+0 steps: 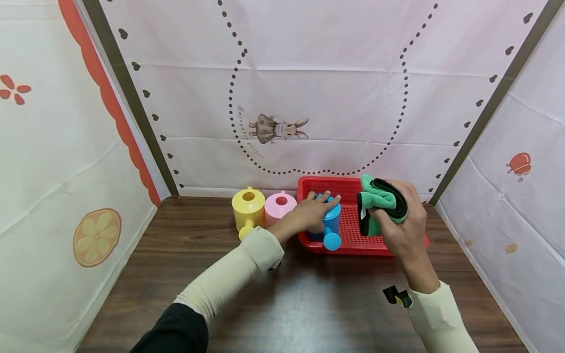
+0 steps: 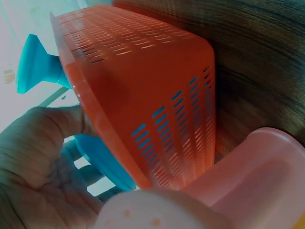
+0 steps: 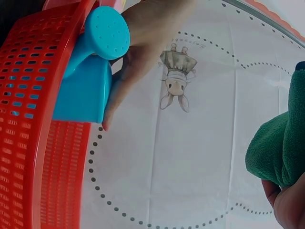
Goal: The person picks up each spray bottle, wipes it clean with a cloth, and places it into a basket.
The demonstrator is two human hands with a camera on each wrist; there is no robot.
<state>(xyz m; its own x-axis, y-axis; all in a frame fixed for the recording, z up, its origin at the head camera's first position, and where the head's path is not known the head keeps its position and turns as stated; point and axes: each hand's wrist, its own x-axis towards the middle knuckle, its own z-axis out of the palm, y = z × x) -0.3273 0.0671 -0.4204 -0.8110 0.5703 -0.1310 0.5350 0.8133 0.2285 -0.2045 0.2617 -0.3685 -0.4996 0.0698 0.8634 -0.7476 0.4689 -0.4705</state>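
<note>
My left hand (image 1: pixel 306 214) reaches over the left end of a red slotted plastic basket (image 1: pixel 353 249). It holds a blue toy watering can (image 1: pixel 331 223) in that end, fingers across the top; the round sprinkler head faces me. In the left wrist view the thumb lies by the basket rim, and part of the can is hidden behind the basket wall. Above the basket's right side, my right hand (image 1: pixel 408 223) grips a folded green cloth (image 1: pixel 379 200) with black edging. The right wrist view shows the cloth (image 3: pixel 271 150) apart from the basket.
A pink watering can (image 1: pixel 274 212) stands against the basket's left side, with a yellow one (image 1: pixel 244 212) beside it. All stand on a dark wooden tabletop (image 1: pixel 300 304). Printed white sheeting (image 1: pixel 326 108) walls the back and both sides.
</note>
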